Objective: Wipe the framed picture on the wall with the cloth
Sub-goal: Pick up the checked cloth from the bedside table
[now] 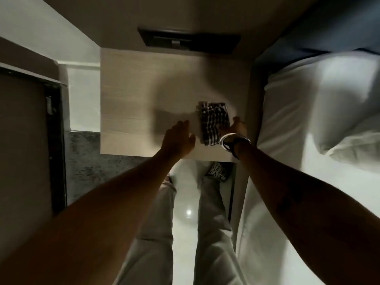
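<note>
A folded black-and-white checked cloth [213,122] lies on the right part of a pale wooden bedside table [131,95]. My right hand [234,129], with a metal bangle on the wrist, is at the cloth's right edge, fingers curled onto the fabric. My left hand [177,137] hovers over the table just left of the cloth, fingers apart and holding nothing. I cannot make out a framed picture for certain in this dim, blurred view.
A dark rectangular panel [189,41] sits on the wall behind the table. A bed with white sheets and a pillow [329,99] runs along the right. A dark-framed door or panel [54,140] stands at the left. My legs and a slipper [218,171] are below the table edge.
</note>
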`<act>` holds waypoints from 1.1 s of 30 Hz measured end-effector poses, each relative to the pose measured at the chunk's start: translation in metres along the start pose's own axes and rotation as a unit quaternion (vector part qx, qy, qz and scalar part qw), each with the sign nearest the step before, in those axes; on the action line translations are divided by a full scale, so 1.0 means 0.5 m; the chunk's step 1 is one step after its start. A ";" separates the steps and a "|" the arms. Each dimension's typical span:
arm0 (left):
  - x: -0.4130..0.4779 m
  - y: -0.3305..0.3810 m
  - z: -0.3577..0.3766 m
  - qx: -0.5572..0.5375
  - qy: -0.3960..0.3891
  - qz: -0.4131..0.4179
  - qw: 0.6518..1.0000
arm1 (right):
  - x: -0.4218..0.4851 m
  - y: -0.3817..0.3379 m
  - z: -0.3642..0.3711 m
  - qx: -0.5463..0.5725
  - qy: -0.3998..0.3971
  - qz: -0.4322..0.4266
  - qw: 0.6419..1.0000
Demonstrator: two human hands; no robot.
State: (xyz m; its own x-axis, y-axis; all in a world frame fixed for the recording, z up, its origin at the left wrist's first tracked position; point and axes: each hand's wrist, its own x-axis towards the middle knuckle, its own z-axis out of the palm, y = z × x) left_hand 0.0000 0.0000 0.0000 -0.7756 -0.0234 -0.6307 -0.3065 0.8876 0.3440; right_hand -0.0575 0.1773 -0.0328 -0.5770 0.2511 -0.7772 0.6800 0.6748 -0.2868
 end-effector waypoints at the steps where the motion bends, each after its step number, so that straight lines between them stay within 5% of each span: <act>1: 0.020 0.008 0.013 -0.061 0.001 -0.030 0.998 | 0.018 -0.003 0.012 -0.008 0.006 -0.003 1.000; 4: 0.078 0.035 0.034 -0.269 -0.021 -0.146 0.952 | 0.047 -0.020 0.050 -0.040 0.045 -0.001 0.998; 8: 0.130 0.066 0.072 -0.426 -0.068 -0.196 0.881 | 0.061 -0.015 0.088 0.069 0.075 0.006 0.995; 12: 0.149 0.072 0.098 -0.474 -0.043 -0.220 0.851 | 0.074 0.008 0.085 0.075 0.038 -0.016 0.996; 19: 0.119 0.065 0.063 -0.531 -0.127 -0.231 0.805 | 0.077 -0.001 0.020 0.194 -0.147 0.052 0.968; 23: 0.078 0.055 -0.002 -0.577 -0.147 -0.216 0.774 | 0.034 -0.024 -0.015 0.202 -0.202 0.006 0.958; 26: 0.034 0.075 -0.077 -0.620 -0.127 -0.209 0.745 | -0.027 -0.064 -0.062 0.274 -0.264 -0.032 0.924; 30: -0.033 0.116 -0.170 -0.680 -0.110 -0.188 0.700 | -0.125 -0.097 -0.118 0.406 -0.333 0.022 0.851; 33: -0.094 0.155 -0.254 -0.678 -0.121 -0.153 0.708 | -0.210 -0.116 -0.184 0.468 -0.379 0.020 0.798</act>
State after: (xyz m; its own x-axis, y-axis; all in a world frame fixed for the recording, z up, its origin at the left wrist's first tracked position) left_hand -0.0576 0.0112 0.1446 -0.4920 0.1063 -0.8641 -0.8151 -0.4051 0.4143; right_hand -0.0781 0.1755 0.1170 -0.3490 -0.4719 -0.8096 0.9354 -0.2270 -0.2709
